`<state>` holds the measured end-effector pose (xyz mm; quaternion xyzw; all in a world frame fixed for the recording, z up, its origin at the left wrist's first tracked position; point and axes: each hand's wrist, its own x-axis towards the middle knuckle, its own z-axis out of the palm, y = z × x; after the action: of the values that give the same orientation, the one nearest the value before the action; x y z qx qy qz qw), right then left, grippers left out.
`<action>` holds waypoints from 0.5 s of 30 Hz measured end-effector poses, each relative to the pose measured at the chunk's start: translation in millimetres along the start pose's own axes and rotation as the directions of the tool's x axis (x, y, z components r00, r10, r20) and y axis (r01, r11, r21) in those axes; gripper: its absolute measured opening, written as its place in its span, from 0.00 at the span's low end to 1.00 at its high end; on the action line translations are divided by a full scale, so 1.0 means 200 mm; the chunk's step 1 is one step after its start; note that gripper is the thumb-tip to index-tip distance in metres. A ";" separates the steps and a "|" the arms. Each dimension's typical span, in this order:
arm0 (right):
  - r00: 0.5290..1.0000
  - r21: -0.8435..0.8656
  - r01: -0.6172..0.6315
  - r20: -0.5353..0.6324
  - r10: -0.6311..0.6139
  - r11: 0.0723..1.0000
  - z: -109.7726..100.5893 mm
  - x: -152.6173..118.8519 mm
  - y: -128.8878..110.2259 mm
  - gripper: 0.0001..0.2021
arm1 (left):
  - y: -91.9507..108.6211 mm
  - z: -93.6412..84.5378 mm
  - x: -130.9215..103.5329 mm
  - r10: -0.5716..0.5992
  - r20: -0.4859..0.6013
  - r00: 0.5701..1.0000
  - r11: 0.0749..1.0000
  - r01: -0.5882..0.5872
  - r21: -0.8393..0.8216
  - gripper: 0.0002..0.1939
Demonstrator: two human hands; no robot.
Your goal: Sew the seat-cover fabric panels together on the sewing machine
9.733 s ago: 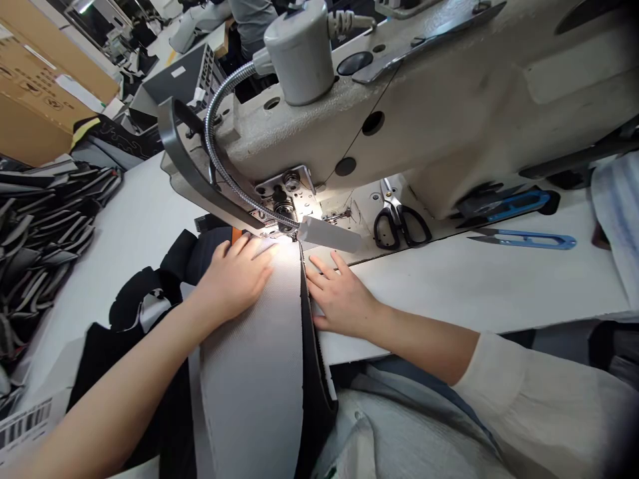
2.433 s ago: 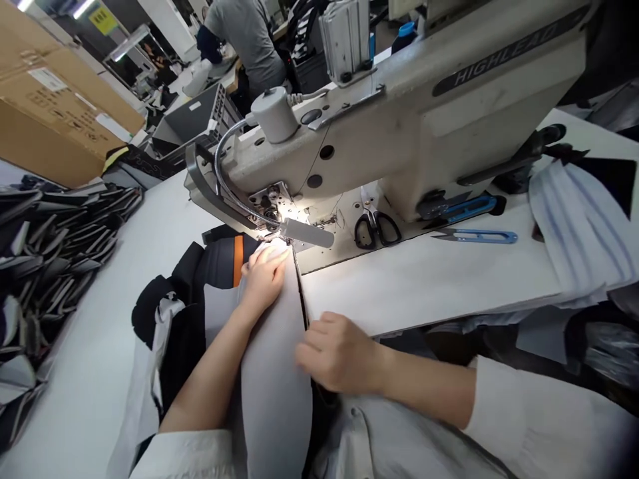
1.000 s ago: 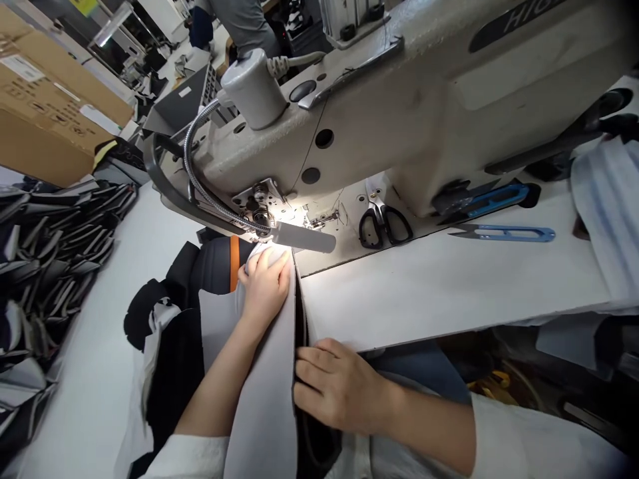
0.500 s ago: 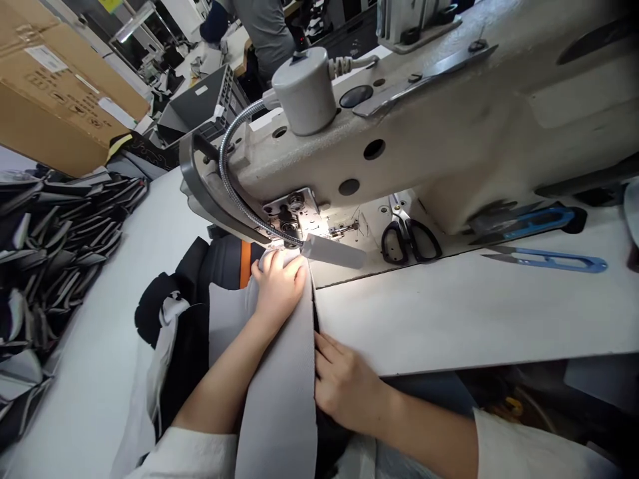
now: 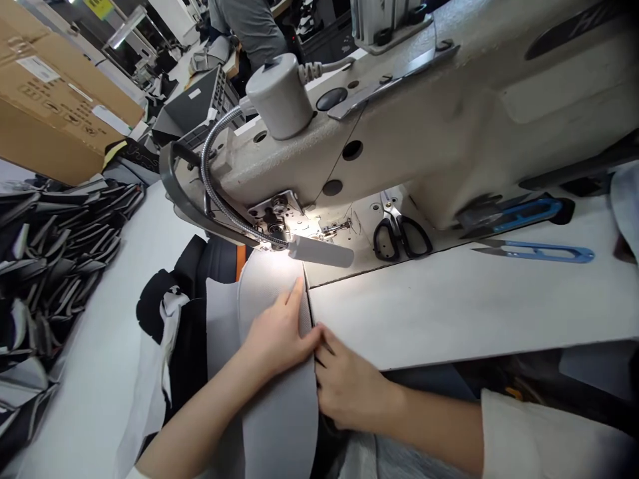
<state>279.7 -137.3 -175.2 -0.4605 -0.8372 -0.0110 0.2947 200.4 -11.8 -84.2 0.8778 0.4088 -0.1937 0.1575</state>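
A long light-grey fabric piece (image 5: 279, 419) runs from my lap side up to the sewing machine (image 5: 279, 219), its far end under the lamp beside the needle area. My left hand (image 5: 279, 336) lies on the fabric with fingers stretched forward, the thumb reaching to its right edge. At that edge my right hand (image 5: 349, 382) pinches the fabric, its fingertips meeting the left thumb. The fabric's underside and the fingers beneath are hidden. Dark fabric with an orange strip (image 5: 241, 258) lies left of the needle area.
Black-handled scissors (image 5: 399, 233) rest on the machine bed. Blue thread snips (image 5: 544, 251) lie on the white table (image 5: 449, 313), with another pair behind. Stacked dark pieces (image 5: 60, 266) fill the left side. Beyond are a cardboard box (image 5: 64, 93), a grey crate (image 5: 190, 106) and a person (image 5: 249, 30).
My left hand has slid back from the needle area along the fabric towards my right hand. More of the fabric's far end shows. The view has shifted slightly.
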 end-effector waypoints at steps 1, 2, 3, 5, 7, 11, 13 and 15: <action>0.996 -0.005 0.045 -0.083 -0.045 0.999 -0.01 0.01 0.00 0.03 | -0.01 -0.01 -0.01 -0.008 0.027 1.000 1.000 0.008 -0.012 0.42; 0.981 -0.012 0.084 -0.174 -0.085 0.996 -0.02 0.04 -0.01 0.05 | -0.02 -0.02 -0.01 -0.014 0.048 0.999 1.000 0.015 -0.026 0.41; 0.960 -0.017 0.117 -0.253 -0.117 0.993 -0.03 0.06 -0.01 0.08 | -0.03 -0.03 -0.01 -0.017 0.067 0.998 0.999 0.020 -0.041 0.40; 0.929 -0.013 0.175 -0.328 -0.170 0.984 -0.08 0.12 -0.01 0.10 | -0.05 -0.06 0.01 -0.027 0.094 0.995 0.998 0.032 -0.053 0.37; 0.935 -0.017 0.169 -0.314 -0.165 0.986 -0.13 0.16 0.00 0.10 | -0.05 -0.07 0.02 -0.041 0.094 0.995 0.999 0.043 -0.024 0.37; 0.970 -0.048 0.115 -0.209 -0.122 0.992 -0.12 0.11 0.04 0.08 | -0.01 -0.06 0.02 -0.061 0.107 0.992 0.997 0.056 0.056 0.50; 0.972 -0.042 0.135 -0.187 -0.141 0.990 -0.08 0.06 0.06 0.08 | 0.00 -0.06 0.02 -0.044 0.134 0.990 0.998 0.037 0.058 0.50; 0.971 -0.049 0.138 -0.188 -0.145 0.989 -0.05 0.03 0.06 0.07 | -0.01 -0.07 0.02 0.009 0.174 0.985 1.000 -0.014 0.027 0.47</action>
<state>291.9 -129.2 -167.7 -0.4016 -0.8354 -0.0911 0.3641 204.7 -1.5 -74.2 0.8622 0.3854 -0.2743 0.1812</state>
